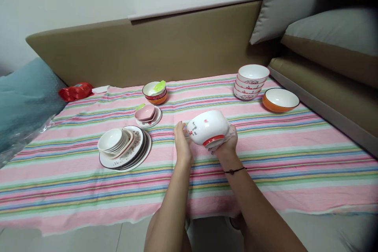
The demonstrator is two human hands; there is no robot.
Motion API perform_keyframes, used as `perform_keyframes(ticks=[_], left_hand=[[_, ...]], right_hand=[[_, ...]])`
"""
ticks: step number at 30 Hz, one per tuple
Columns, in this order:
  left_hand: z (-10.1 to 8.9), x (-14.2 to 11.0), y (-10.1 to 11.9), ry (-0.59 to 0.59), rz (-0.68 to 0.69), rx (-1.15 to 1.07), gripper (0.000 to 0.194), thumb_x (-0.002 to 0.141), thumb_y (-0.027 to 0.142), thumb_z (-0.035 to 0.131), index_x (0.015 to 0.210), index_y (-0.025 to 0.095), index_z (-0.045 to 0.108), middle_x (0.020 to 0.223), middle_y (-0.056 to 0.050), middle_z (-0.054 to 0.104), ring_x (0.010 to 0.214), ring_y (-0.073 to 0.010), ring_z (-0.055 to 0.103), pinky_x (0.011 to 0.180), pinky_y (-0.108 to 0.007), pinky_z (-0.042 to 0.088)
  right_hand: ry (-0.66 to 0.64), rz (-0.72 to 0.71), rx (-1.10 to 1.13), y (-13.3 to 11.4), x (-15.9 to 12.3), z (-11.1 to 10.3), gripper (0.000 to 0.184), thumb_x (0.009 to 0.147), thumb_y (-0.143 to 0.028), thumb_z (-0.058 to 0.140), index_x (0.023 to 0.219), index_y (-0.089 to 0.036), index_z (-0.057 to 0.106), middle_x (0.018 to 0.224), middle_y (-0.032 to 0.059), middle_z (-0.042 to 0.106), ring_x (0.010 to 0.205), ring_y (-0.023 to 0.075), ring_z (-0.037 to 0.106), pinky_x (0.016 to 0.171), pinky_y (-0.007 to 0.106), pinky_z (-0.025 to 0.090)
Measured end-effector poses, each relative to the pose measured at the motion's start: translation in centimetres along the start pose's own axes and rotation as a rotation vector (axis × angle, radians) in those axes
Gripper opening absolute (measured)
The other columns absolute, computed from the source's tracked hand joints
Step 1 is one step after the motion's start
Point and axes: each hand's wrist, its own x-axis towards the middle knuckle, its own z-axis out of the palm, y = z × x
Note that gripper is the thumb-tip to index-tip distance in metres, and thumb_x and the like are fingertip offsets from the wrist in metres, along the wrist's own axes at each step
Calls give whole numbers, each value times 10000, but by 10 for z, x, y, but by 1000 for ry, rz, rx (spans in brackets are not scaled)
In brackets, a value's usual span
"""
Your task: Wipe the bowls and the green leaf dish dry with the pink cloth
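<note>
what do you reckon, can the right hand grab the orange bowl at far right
Probably not while the right hand supports the red-footed white bowl; otherwise, the way across the striped cloth to the orange bowl looks free.

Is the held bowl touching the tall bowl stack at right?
Apart: the head view shows striped cloth between the held bowl and the bowl stack.

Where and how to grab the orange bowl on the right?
Orange bowl: probably pinch the near-right rim, thumb inside, fingers outside, coming from front right. It sits upright with its mouth open and wall flaring outward; the white bowl stack crowds its left.
</note>
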Motion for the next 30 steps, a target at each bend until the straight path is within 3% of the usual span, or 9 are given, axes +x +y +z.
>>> perform_keyframes(ticks=[2,4,8,10,15,18,23,27,30], left_hand=[[-2,1,-3,-32,-301,-144,477,797,596,481,1007,197,634,921,-68,668,790,-213,627,625,-299,480],[-4,3,-7,-60,-444,-280,457,796,564,457,947,177,647,797,-61,671,700,-222,630,620,-334,496],[-5,5,-11,-54,-357,-431,341,759,422,491,898,166,669,751,-47,684,669,-210,631,645,-330,505],[-4,5,-10,-84,-316,-425,391,761,433,484,950,151,679,785,-66,699,701,-228,643,674,-352,511],[0,1,-2,-265,-328,-334,580,790,522,458,1196,137,611,1053,-151,698,938,-309,659,844,-462,488],[2,-1,0,-317,-271,-321,573,804,512,469,1236,157,591,1202,-156,649,1067,-312,624,935,-452,452],[3,5,-4,-97,-123,-142,515,847,531,468,1148,142,618,1210,-160,634,1144,-288,590,995,-413,422],[0,16,-11,62,126,17,414,860,498,504,1076,169,630,1242,-106,610,1213,-216,538,1038,-330,380],[-4,14,-13,67,270,93,408,883,507,474,1113,202,619,1296,-85,572,1251,-198,500,1050,-308,358]], right_hand=[[-13,-157,-147,-3,-4,7,275,803,-441,494,879,-239,665,854,-11,692,792,186,638,752,339,531],[-107,-348,-374,-5,-13,16,232,807,-379,544,915,-230,685,938,7,683,905,184,613,880,321,477],[-233,-508,-503,-9,-29,30,242,837,-345,528,967,-235,700,1019,32,669,1039,207,572,1015,337,383],[-215,-452,-372,-8,-28,31,257,837,-354,508,968,-234,693,1027,31,676,1035,208,588,999,345,406],[-35,-30,12,0,-16,19,293,812,-450,471,891,-251,670,827,0,700,829,200,660,798,357,537],[-33,116,93,1,-14,14,333,795,-489,454,896,-256,669,743,-4,701,756,208,669,750,375,556],[-82,282,107,4,-10,10,323,775,-484,482,886,-249,673,634,0,678,668,229,663,693,410,566],[-31,379,81,15,-4,2,351,747,-520,500,882,-247,674,547,1,646,548,249,628,541,430,547],[-36,267,70,17,0,-2,350,741,-523,500,875,-248,671,556,-1,651,544,256,632,514,437,538]])
